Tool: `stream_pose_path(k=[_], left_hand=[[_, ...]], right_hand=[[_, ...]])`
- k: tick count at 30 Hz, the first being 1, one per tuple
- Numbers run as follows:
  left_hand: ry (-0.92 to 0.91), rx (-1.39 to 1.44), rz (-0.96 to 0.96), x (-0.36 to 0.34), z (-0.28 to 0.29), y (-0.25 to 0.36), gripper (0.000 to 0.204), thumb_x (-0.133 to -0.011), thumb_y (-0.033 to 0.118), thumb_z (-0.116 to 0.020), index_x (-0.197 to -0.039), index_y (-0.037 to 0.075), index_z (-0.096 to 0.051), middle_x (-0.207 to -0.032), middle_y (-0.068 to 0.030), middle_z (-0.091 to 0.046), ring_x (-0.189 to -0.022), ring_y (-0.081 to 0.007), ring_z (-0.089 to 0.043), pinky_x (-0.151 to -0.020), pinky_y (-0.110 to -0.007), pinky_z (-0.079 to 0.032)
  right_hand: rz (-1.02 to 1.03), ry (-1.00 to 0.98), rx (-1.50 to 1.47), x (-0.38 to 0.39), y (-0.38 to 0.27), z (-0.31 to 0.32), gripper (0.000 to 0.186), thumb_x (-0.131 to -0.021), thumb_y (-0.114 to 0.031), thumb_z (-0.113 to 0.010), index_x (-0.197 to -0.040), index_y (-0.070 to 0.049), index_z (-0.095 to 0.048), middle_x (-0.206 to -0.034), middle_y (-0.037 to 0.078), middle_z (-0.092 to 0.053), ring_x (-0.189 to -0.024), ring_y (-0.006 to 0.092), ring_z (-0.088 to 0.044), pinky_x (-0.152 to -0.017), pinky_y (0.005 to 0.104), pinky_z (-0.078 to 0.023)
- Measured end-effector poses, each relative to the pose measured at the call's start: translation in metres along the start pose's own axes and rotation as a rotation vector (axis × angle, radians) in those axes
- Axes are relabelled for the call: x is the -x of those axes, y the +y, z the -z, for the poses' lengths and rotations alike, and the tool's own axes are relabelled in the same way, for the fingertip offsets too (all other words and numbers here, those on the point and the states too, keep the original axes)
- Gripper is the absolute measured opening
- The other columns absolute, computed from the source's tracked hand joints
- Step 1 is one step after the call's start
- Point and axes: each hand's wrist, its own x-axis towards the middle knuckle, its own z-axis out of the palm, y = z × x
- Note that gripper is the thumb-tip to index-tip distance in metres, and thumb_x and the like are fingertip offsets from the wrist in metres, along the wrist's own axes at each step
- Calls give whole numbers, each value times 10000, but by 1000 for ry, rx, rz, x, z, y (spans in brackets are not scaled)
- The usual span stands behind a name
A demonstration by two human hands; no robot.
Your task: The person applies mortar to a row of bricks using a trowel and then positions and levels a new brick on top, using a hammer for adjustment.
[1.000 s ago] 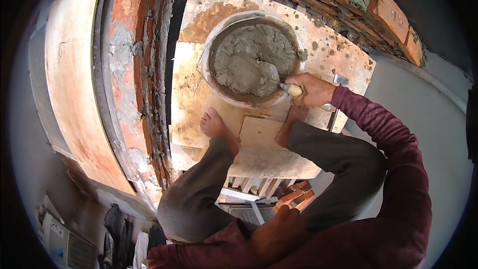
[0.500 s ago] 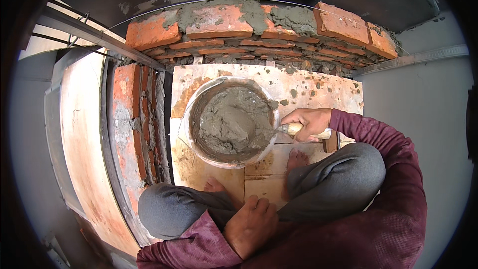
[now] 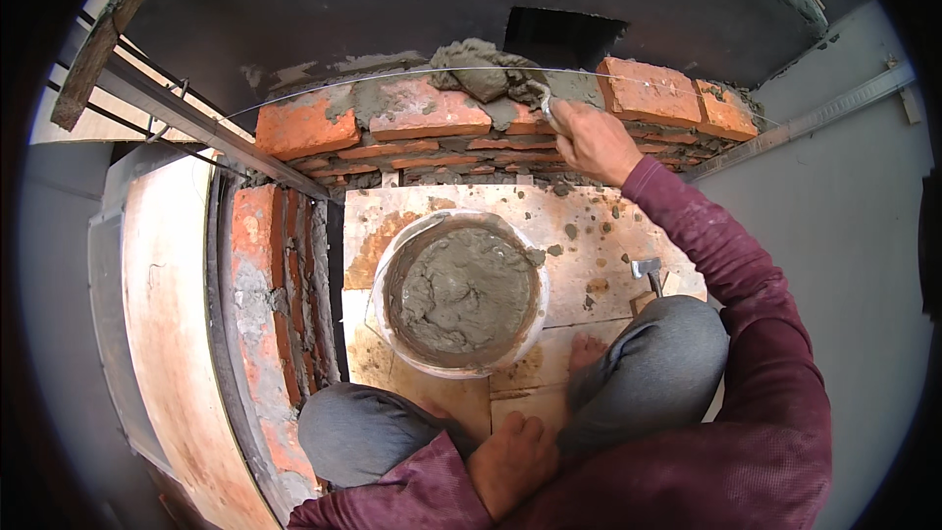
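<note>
My right hand (image 3: 597, 142) is closed around the handle of a trowel (image 3: 548, 106), stretched out over the brick wall (image 3: 427, 110). A thick lump of wet grey mortar (image 3: 481, 69) covers its blade, just above the top course beside the standing bricks on the right. Most of the handle is hidden in my grip. Below the wall stands a white bucket (image 3: 543, 306) with grey mortar (image 3: 461, 285) inside, a hollow in its surface. My left hand (image 3: 512, 464) rests in my lap between my knees, fingers curled, with nothing seen in it.
A thin string (image 3: 324, 86) runs along the wall top. A hammer (image 3: 647, 268) lies on the mortar-spotted boards (image 3: 589, 226) near my right knee. At left are a low brick wall (image 3: 257, 236) and a metal bar (image 3: 211, 123); a wooden stick (image 3: 113, 34) juts in at the upper left.
My right hand has lifted the trowel from the bucket up and forward to the wall, carrying a lump of mortar. The mound in the bucket is lower. My left hand stays in my lap.
</note>
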Motion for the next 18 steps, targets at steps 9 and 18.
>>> stream_pose_path(k=[9, 18], left_hand=[[-37, 38, 38, 13, 6, -2, 138, -829, 218, -575, -868, 129, -674, -889, -10, -566, -879, -186, -539, -776, -328, -442], [78, -36, 9, 19, 11, -3, 133, -831, 222, -575, -842, 131, -672, -878, -17, -557, -869, -179, -532, -762, -329, -433]], right_hand=[[-112, 137, 45, 38, -15, 15, 374, -938, -155, -577, -1242, 31, -466, -968, 248, -608, -822, 412, -658, -733, 513, -537], [-185, -243, -336, 36, -36, 47, 438, -1053, -326, -427, -1211, 78, -485, -930, 320, -639, -909, 475, -632, -824, 522, -474]])
